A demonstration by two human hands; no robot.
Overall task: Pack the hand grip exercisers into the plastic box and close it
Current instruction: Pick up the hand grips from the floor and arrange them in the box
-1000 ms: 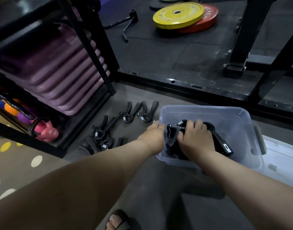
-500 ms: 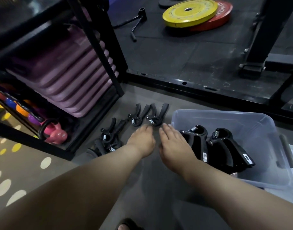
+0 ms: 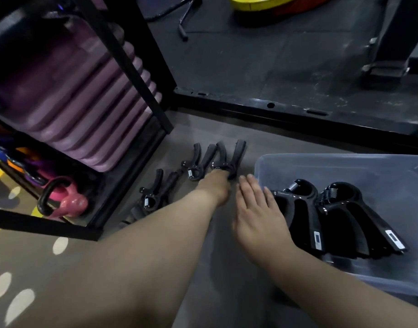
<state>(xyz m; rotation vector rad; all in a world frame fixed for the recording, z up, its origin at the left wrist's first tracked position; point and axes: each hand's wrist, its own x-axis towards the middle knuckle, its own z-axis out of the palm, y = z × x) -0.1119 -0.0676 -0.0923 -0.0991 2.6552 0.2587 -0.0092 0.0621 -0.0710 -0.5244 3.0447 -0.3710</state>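
Both hands have left the plastic box (image 3: 345,162). Left hand (image 3: 215,188) touches an exerciser (image 3: 229,159) left of the box; its grip is hidden. Right hand (image 3: 257,216) is flat, empty. Tangled exercisers might drag along.

**What the head view leaves hidden or cut off**

The left hand (image 3: 213,189) reaches the nearest floor exerciser (image 3: 229,159), and its fingers curl out of sight beneath the knuckles, so whether they grip it cannot be told. The left forearm (image 3: 155,252) covers the lowest exercisers (image 3: 153,197) on the floor; their number is unclear. The plastic box (image 3: 345,162) runs off the right edge, and its far right wall is not seen. The yellow plate (image 3: 257,2) and red plate (image 3: 305,5) are cut by the top edge. The items on the rack's lower left (image 3: 16,162) are blurred into patches of colour. The labels on the packed exercisers (image 3: 318,237) are too small to read.
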